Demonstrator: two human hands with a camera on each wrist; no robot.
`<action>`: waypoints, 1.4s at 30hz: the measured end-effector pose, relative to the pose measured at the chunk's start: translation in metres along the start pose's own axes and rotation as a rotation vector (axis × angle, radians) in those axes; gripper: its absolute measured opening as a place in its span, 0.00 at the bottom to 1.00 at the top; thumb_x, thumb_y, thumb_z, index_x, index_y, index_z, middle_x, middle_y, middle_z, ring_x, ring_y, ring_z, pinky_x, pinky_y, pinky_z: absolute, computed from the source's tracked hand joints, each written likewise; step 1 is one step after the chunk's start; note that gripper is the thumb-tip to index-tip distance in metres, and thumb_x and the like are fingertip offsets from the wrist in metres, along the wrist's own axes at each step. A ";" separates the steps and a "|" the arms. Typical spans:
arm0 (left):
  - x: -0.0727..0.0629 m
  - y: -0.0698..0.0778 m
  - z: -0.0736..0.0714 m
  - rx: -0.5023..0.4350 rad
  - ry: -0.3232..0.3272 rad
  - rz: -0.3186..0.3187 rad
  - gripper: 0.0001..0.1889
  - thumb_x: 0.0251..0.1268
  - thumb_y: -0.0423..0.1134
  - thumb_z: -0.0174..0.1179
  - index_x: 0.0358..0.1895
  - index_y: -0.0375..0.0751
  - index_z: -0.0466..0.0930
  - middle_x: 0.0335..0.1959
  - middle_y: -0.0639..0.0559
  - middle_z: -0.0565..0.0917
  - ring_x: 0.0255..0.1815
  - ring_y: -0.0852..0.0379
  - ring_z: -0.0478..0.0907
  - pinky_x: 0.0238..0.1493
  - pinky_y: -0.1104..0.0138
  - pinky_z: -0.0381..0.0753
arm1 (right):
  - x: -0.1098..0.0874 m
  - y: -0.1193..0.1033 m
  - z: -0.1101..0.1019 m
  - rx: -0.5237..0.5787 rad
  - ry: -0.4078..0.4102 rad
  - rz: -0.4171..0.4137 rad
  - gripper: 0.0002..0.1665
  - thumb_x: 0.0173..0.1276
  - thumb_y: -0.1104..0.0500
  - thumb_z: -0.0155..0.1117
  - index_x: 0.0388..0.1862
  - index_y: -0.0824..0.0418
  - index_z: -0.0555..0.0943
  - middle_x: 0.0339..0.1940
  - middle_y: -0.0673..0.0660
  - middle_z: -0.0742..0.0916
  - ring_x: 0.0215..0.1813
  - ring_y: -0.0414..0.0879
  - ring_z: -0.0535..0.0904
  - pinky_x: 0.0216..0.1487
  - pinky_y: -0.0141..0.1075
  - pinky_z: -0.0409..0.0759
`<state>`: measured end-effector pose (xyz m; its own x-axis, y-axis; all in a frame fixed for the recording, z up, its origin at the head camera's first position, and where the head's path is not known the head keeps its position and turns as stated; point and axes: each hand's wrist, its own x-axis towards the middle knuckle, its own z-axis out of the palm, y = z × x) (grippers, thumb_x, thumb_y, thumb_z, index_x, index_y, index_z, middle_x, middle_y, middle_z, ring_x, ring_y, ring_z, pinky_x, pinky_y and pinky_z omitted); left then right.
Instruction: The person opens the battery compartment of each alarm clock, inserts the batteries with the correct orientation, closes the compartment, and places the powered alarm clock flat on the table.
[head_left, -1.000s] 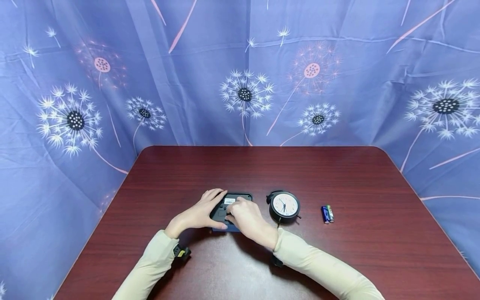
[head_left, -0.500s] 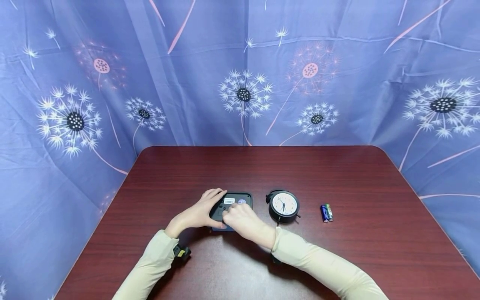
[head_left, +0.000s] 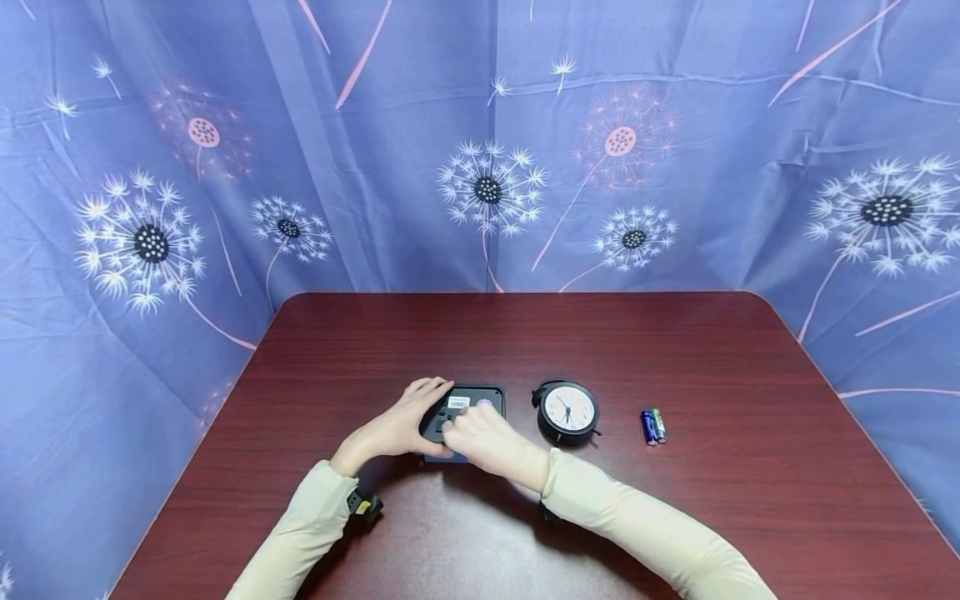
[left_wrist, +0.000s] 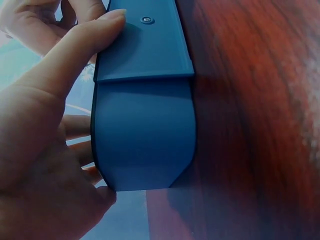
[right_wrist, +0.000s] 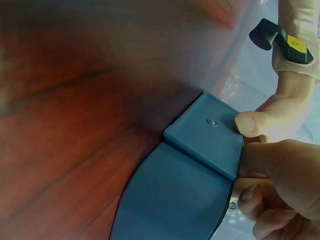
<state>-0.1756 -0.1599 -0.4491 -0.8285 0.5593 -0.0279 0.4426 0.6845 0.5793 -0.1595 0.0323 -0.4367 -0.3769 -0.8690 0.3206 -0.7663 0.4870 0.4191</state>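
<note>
A blue-cased boxy device (head_left: pixel 476 393) lies on the table, its black back with a white label facing up. My left hand (head_left: pixel 393 423) grips it from the left. In the left wrist view the thumb (left_wrist: pixel 107 30) presses on the blue side near a small screw, and the other fingers reach round behind. Over the device's back, near the front edge, is my right hand (head_left: pixel 491 442) with curled fingers. In the right wrist view the right hand (right_wrist: pixel 295 175) meets the back beyond the blue case (right_wrist: pixel 175 195); what its fingertips touch there is hidden.
Just right of the device stands a round black alarm clock (head_left: pixel 567 412) with a white face. Further right, two batteries (head_left: pixel 653 427), blue and green, lie side by side. A floral blue curtain (head_left: pixel 420 167) hangs behind the dark red table (head_left: pixel 525 333).
My right hand has shifted slightly left and toward me over the device, uncovering a purple round sticker on its back. The left hand and the device have stayed put.
</note>
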 end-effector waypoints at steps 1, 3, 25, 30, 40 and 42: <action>0.000 0.000 0.000 0.000 -0.001 -0.001 0.54 0.45 0.51 0.75 0.74 0.32 0.55 0.74 0.31 0.57 0.75 0.37 0.50 0.68 0.43 0.62 | 0.000 0.000 0.000 0.006 -0.003 -0.001 0.08 0.46 0.58 0.73 0.20 0.49 0.80 0.15 0.44 0.81 0.18 0.39 0.76 0.16 0.32 0.68; -0.001 0.000 0.000 -0.002 -0.002 0.001 0.54 0.45 0.51 0.75 0.74 0.32 0.54 0.74 0.31 0.57 0.74 0.37 0.50 0.68 0.43 0.62 | -0.001 0.001 0.001 0.015 -0.011 0.000 0.08 0.46 0.57 0.73 0.22 0.49 0.80 0.15 0.44 0.81 0.18 0.39 0.77 0.16 0.32 0.69; -0.002 -0.002 -0.002 -0.034 -0.032 0.001 0.55 0.48 0.52 0.74 0.75 0.34 0.51 0.75 0.30 0.53 0.76 0.34 0.46 0.69 0.41 0.58 | -0.009 0.000 0.004 0.100 0.032 0.075 0.09 0.53 0.57 0.70 0.32 0.45 0.79 0.25 0.47 0.85 0.29 0.43 0.82 0.21 0.33 0.75; -0.002 -0.002 -0.001 -0.032 -0.030 -0.004 0.55 0.48 0.52 0.74 0.76 0.36 0.51 0.76 0.31 0.52 0.76 0.36 0.45 0.69 0.43 0.59 | -0.010 0.002 0.005 0.097 0.029 0.073 0.09 0.53 0.58 0.70 0.32 0.48 0.80 0.26 0.47 0.85 0.29 0.42 0.82 0.20 0.33 0.74; -0.002 -0.002 0.000 -0.033 -0.030 0.001 0.55 0.48 0.53 0.74 0.76 0.37 0.50 0.76 0.32 0.52 0.77 0.37 0.45 0.70 0.42 0.57 | -0.011 0.006 0.005 0.165 0.013 0.096 0.12 0.55 0.60 0.69 0.37 0.48 0.80 0.30 0.46 0.87 0.32 0.43 0.83 0.20 0.34 0.76; -0.002 -0.003 0.000 -0.029 -0.030 0.002 0.56 0.47 0.53 0.74 0.76 0.36 0.50 0.76 0.32 0.52 0.77 0.37 0.45 0.70 0.42 0.57 | -0.011 0.006 0.005 0.176 0.032 0.106 0.11 0.55 0.60 0.69 0.37 0.48 0.79 0.30 0.45 0.87 0.31 0.43 0.83 0.19 0.34 0.76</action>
<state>-0.1754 -0.1624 -0.4506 -0.8168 0.5747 -0.0508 0.4338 0.6698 0.6027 -0.1626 0.0447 -0.4421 -0.4456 -0.8090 0.3833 -0.8034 0.5503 0.2275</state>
